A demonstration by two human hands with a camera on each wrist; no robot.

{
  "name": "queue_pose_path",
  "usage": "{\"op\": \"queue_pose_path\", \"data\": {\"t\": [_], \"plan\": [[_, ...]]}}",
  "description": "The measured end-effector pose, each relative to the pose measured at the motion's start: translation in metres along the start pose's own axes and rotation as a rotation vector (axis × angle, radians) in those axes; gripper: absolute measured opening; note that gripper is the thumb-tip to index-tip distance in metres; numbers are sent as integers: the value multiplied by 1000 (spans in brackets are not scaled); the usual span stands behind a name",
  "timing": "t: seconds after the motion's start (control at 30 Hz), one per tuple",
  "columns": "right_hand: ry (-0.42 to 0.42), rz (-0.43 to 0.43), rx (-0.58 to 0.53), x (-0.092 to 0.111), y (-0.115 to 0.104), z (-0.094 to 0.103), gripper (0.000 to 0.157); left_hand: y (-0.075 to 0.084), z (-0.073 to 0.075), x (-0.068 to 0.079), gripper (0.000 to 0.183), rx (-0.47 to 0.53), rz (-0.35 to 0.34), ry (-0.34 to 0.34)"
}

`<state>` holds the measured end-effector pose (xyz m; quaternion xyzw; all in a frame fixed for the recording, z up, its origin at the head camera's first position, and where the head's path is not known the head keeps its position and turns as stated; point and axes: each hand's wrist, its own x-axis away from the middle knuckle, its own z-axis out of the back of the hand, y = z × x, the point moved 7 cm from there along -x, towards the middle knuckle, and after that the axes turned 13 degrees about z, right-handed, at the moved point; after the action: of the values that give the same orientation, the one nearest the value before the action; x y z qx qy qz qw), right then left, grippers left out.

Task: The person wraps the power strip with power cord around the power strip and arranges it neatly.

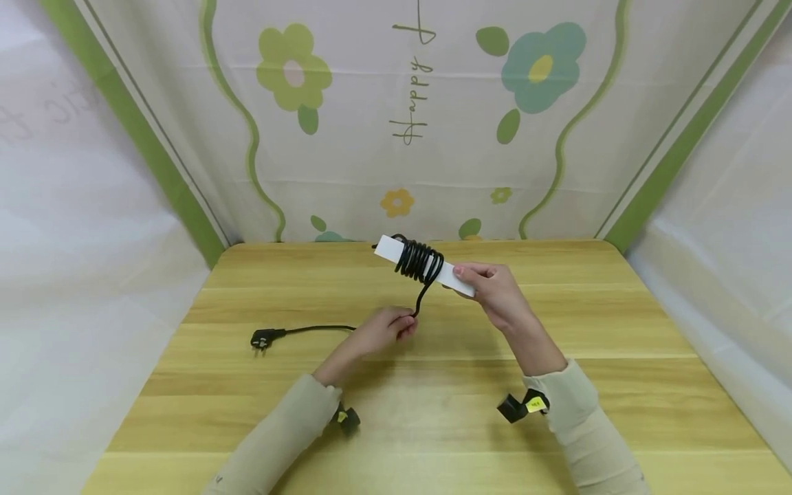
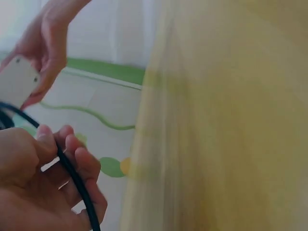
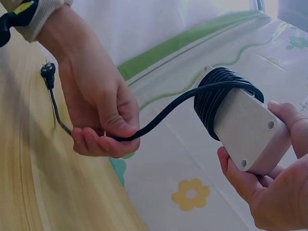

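Above the worktop (image 1: 433, 419), well inside its side edges: holding the strip (image 3: 252, 127) by one end in the right grip (image 1: 495, 289); pinching its part-wound cord (image 1: 421, 261) in the left grip (image 1: 382, 330), right of the plug (image 1: 265, 337).

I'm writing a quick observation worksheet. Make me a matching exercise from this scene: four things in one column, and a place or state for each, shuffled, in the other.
Column one
1. Left hand
2. Plug
3. White block
4. Right hand

Column two
A. Wound with several turns of black cord
B. Grips the block by one end
C. Left of both hands in the head view
D. Pinches the cord where it runs loose from the coils

Right pairs: 1-D, 2-C, 3-A, 4-B
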<state>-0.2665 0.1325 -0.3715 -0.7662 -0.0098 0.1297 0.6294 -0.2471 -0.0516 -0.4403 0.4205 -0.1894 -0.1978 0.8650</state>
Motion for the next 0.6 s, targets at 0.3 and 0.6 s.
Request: {"op": "queue_pose_path", "data": {"t": [0.3, 0.6], "plan": [[-50, -28, -57, 4, -1, -16, 17, -11, 8, -12, 30, 67, 32, -36], [-163, 0, -63, 9, 2, -32, 20, 2, 26, -26, 21, 0, -27, 155]]}}
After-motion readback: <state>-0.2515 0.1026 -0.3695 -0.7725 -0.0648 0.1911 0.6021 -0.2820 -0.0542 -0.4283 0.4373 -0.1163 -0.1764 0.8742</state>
